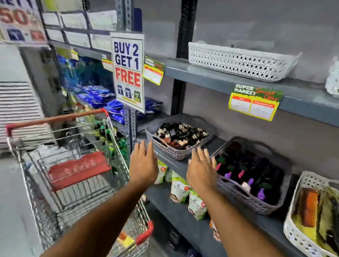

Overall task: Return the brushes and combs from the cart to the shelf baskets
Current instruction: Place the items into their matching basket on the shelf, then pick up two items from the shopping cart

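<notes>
Both my hands are stretched out flat in front of the middle shelf, holding nothing. My left hand [143, 164] hovers between the wire shopping cart [82, 175] and a grey basket [175, 154] of small dark and pale hair items. My right hand [201, 170] is at the left edge of a second grey basket [237, 190] filled with dark brushes with pink and purple handles. A white basket [295, 234] at the far right holds combs, orange, yellowish and dark. The view is blurred, and a small yellow-orange item [125, 240] lies in the cart's near corner.
An empty-looking white basket [238, 61] stands on the upper shelf, with another [338, 80] at the right edge. A "Buy 2 Get 1 Free" sign [127, 73] hangs on the shelf post. Green-white pouches [180, 188] sit on the lower shelf. Blue packets [100, 99] fill the shelves at left.
</notes>
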`<state>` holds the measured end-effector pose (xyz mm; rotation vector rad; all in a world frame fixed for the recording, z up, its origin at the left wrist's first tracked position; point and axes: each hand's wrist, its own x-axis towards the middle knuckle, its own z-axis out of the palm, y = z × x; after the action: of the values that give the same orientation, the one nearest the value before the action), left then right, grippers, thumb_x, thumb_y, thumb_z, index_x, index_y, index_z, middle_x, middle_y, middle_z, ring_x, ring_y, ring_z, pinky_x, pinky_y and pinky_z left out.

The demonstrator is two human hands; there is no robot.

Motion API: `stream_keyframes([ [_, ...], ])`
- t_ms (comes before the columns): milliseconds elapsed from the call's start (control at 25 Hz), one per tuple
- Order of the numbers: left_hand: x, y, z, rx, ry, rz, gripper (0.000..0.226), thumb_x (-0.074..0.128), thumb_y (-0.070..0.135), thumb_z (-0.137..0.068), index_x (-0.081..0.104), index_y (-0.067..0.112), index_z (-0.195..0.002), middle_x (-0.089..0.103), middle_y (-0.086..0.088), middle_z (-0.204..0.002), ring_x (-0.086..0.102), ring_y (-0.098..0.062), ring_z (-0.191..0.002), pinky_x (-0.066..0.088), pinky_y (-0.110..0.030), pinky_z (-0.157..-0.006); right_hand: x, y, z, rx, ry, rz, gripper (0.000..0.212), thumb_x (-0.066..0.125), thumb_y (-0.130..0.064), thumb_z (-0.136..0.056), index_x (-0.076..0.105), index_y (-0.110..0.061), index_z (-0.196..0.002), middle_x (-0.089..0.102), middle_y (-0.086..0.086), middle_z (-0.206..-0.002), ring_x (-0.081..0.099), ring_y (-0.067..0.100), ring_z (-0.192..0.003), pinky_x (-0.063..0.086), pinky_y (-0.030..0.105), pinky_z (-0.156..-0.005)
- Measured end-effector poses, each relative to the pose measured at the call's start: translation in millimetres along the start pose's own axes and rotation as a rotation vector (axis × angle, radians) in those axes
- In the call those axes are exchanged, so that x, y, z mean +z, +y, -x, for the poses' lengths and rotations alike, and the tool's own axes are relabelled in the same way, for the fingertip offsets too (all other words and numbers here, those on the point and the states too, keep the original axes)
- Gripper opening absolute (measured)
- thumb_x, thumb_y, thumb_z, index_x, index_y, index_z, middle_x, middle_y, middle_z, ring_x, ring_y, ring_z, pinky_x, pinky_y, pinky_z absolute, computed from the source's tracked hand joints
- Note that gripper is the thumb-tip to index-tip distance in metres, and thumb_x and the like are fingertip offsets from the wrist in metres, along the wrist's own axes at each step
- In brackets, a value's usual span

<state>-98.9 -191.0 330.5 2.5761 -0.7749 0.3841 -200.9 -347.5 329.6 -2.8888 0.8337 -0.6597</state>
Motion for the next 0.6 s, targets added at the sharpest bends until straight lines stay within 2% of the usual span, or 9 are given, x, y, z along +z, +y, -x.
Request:
stream_keyframes([
  [200, -18.6, -84.6, 35.9, -0.177, 0.035, -0.098, 0.057, 0.027, 0.026, -0.095, 0.024, 0.002, -0.146, 0.024, -0.027, -0.155, 0.019, -0.040, -0.143, 0.016, -0.048, -0.118, 41.3, -82.5, 11.9, -0.216, -0.103, -0.089, 0.052, 0.038, -0.023, -0.095, 0.030, -0.013, -0.146, 0.026, 0.006, -0.158, 0.015, 0.026, -0.147, 0.012, 0.050, -0.116],
  [400, -6.6, -155.9, 73.4, -0.397, 0.043, -0.053, 0.055, 0.022, 0.027, -0.100, 0.008, 0.011, -0.151, 0.003, -0.019, -0.161, 0.000, -0.033, -0.148, 0.007, -0.046, -0.122, 92.3, -149.5, 34.5, -0.389, -0.206, -0.174, 0.056, 0.034, -0.025, -0.097, 0.019, -0.013, -0.150, 0.014, 0.004, -0.161, 0.005, 0.022, -0.149, -0.001, 0.043, -0.118],
  [480, 3.4, -181.9, 82.9, -0.469, 0.033, -0.043, 0.055, 0.020, 0.030, -0.100, 0.006, 0.013, -0.151, 0.002, -0.017, -0.161, -0.002, -0.031, -0.149, 0.002, -0.044, -0.121, 115.3, -171.9, 40.2, -0.448, -0.261, -0.190, 0.056, 0.032, -0.025, -0.097, 0.018, -0.013, -0.150, 0.013, 0.005, -0.162, 0.005, 0.023, -0.149, -0.001, 0.043, -0.118],
  [600, 19.0, -214.3, 91.8, -0.552, 0.015, -0.056, 0.055, 0.021, 0.032, -0.100, 0.010, 0.014, -0.150, 0.006, -0.018, -0.161, 0.001, -0.033, -0.148, 0.004, -0.044, -0.120, 146.2, -193.4, 43.1, -0.514, -0.330, -0.172, 0.058, 0.033, -0.021, -0.096, 0.016, -0.012, -0.150, 0.011, 0.006, -0.162, 0.003, 0.023, -0.149, -0.001, 0.043, -0.118],
])
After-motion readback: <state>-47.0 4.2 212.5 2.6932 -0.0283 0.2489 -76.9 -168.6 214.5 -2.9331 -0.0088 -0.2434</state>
